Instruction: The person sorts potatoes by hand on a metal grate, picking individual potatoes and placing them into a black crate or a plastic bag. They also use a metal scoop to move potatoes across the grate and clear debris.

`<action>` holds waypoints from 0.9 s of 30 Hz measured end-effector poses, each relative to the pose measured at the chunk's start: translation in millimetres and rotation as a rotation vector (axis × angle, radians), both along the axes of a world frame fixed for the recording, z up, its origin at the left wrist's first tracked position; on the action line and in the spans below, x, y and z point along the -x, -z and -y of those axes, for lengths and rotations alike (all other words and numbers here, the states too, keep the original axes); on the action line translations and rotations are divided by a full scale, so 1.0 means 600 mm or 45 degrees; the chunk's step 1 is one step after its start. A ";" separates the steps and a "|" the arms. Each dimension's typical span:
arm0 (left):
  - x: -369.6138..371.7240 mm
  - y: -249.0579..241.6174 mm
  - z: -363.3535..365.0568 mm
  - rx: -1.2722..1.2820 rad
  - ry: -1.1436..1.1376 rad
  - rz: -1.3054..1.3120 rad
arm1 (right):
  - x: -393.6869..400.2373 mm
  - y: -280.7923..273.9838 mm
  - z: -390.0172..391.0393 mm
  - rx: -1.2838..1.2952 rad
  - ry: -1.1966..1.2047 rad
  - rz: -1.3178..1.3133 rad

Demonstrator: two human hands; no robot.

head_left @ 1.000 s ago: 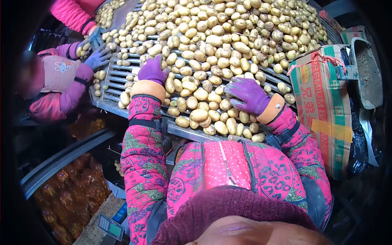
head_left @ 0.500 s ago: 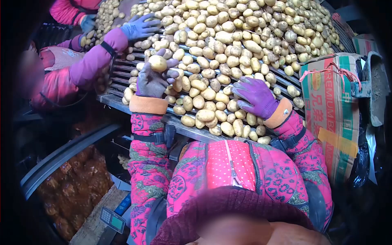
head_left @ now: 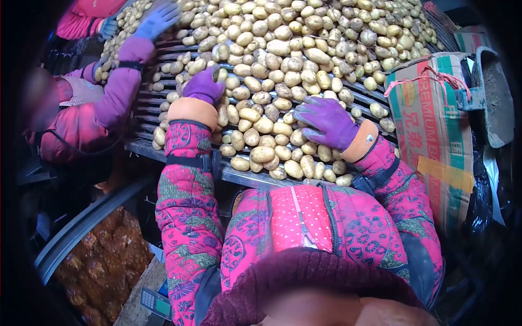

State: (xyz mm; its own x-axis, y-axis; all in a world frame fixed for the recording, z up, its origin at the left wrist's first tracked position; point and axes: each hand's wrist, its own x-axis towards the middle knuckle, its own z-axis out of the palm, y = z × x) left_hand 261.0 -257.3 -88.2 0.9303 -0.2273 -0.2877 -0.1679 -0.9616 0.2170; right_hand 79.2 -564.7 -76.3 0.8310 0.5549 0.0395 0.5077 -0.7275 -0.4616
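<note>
Potatoes (head_left: 265, 126) lie loose across a slatted metal rack (head_left: 145, 117), heaped higher toward the back. My left hand (head_left: 203, 87), in a purple glove, is back-up over potatoes at the left of the pile. Its fingers are tucked out of sight beneath it, so whether a potato is in them is hidden. Flat and palm down on the potatoes at the right lies my right hand (head_left: 328, 124), also gloved in purple, its fingers stretched toward the left.
A co-worker's blue-gloved hand (head_left: 157, 20) reaches over the rack at upper left; another gloved hand (head_left: 109, 27) is beyond it. A printed carton (head_left: 429, 130) stands at right beside a grey metal bracket (head_left: 496, 98). A small device with keypad (head_left: 155, 302) sits at lower left.
My left hand has turned from palm up, with a potato in its fingers, to back up. That potato no longer shows. The co-worker's blue-gloved hand has shifted away up the rack.
</note>
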 end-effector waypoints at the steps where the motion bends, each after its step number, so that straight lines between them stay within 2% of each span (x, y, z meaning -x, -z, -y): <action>1: -0.002 -0.004 0.011 -0.098 0.018 -0.038 | -0.001 0.000 0.002 -0.034 -0.001 0.015; 3: -0.012 -0.013 0.030 -0.185 0.065 -0.067 | 0.002 0.010 0.006 -0.086 0.035 0.086; 5: -0.004 -0.034 0.029 -0.316 0.256 -0.093 | 0.003 0.002 0.002 -0.085 0.032 0.101; 12: -0.027 -0.005 0.027 -0.411 0.311 -0.217 | 0.013 0.010 0.001 0.043 0.031 0.072; 14: -0.017 -0.025 0.024 -0.329 0.311 -0.186 | 0.021 0.006 0.001 0.044 0.022 0.076; 16: 0.006 -0.024 0.006 -0.050 0.105 -0.106 | 0.024 0.009 0.009 0.008 0.035 0.080; 18: 0.030 0.001 -0.029 0.574 -0.014 -0.037 | 0.021 0.005 0.017 -0.040 0.004 0.069; 20: 0.057 -0.008 -0.046 1.279 -0.007 -0.111 | 0.018 -0.002 0.016 -0.037 0.014 0.039; 21: 0.069 -0.019 -0.054 1.402 -0.077 -0.211 | 0.021 0.001 0.011 -0.018 0.046 0.054; 22: 0.077 -0.026 -0.059 1.391 -0.023 -0.150 | 0.020 0.003 0.007 0.007 0.082 0.078; 24: 0.116 -0.069 -0.057 1.702 -0.229 -0.290 | 0.017 -0.003 -0.005 0.060 0.074 0.109; 25: 0.117 -0.065 -0.064 1.625 -0.161 -0.189 | 0.017 -0.001 -0.005 0.033 0.056 0.103; 27: 0.135 -0.079 -0.066 1.814 -0.238 -0.269 | 0.013 -0.003 -0.001 -0.043 0.016 0.147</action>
State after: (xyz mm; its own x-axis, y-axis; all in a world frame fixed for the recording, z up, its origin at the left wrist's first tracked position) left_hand 179.8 -218.0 -40.7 0.9475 -0.3144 -0.0582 0.0884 0.0828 0.9926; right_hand 71.2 -564.0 -74.3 0.8267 0.5411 0.1541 0.5498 -0.7190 -0.4251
